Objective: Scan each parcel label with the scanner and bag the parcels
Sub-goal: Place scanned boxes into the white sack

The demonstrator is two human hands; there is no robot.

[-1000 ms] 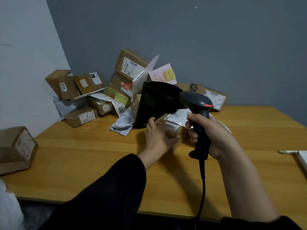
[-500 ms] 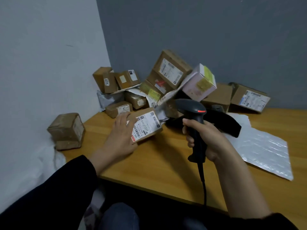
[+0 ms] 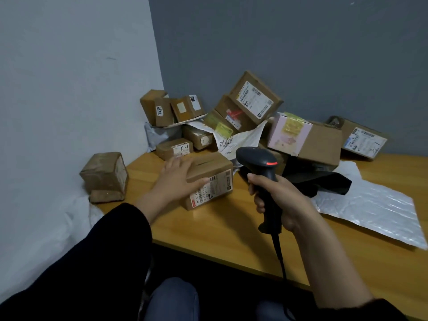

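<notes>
A brown cardboard parcel point(image 3: 214, 166) sits on the wooden table point(image 3: 220, 235), its white barcode label point(image 3: 212, 189) on the front face towards me. My left hand point(image 3: 178, 178) rests on the parcel's top left, fingers fairly straight and thumb along the front edge. My right hand point(image 3: 286, 200) grips the handle of the black corded scanner point(image 3: 257, 156), whose head hangs just right of the parcel with a red light lit. A black plastic bag point(image 3: 322, 180) lies crumpled behind the scanner hand.
Several labelled cardboard boxes point(image 3: 253, 99) and a pink box point(image 3: 289, 134) are piled in the back corner. A silver bubble mailer point(image 3: 375, 210) lies flat at right. A taped brown parcel point(image 3: 105, 174) sits at the table's left edge above a white sack point(image 3: 69, 225).
My left hand has laid the parcel down from a tilted, label-up pose, so the label now faces me. The view swung left; the scanner hand kept its grip.
</notes>
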